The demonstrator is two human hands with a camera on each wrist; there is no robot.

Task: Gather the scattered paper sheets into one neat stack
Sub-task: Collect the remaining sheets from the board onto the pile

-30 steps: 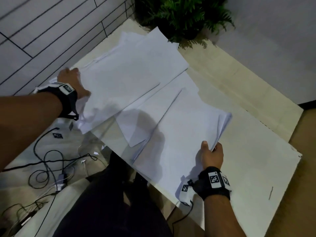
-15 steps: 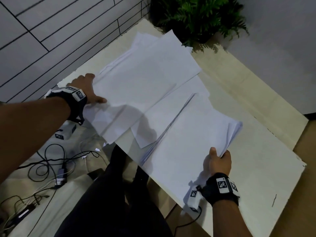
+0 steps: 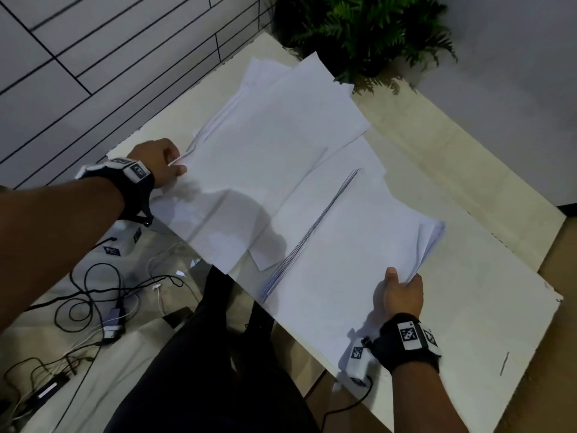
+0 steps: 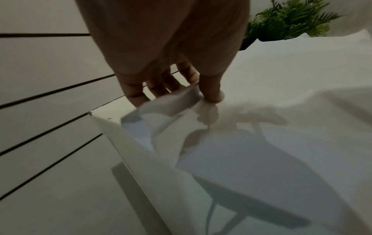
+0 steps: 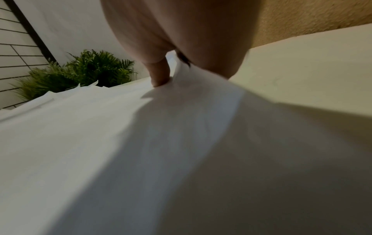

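- Loosely, the paper sheets point(image 3: 274, 157) fan across the white worktop point(image 3: 487, 295), some overhanging its near edge.
- My left hand point(image 3: 156, 160) pinches the far-left batch's corner; my right hand point(image 3: 402, 292) clamps the near-right bundle's point(image 3: 359, 245) edge, thumb on top.
- These feel light, floppy and slippery to me, so I'd grip edges and corners gently to avoid creasing.
- No readable writing; only coded squares on my wristbands point(image 3: 409, 334).

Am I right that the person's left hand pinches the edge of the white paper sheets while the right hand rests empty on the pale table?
Not quite: the head view shows the right hand gripping a bundle of white paper sheets, not resting empty. The left hand does pinch a sheet edge.
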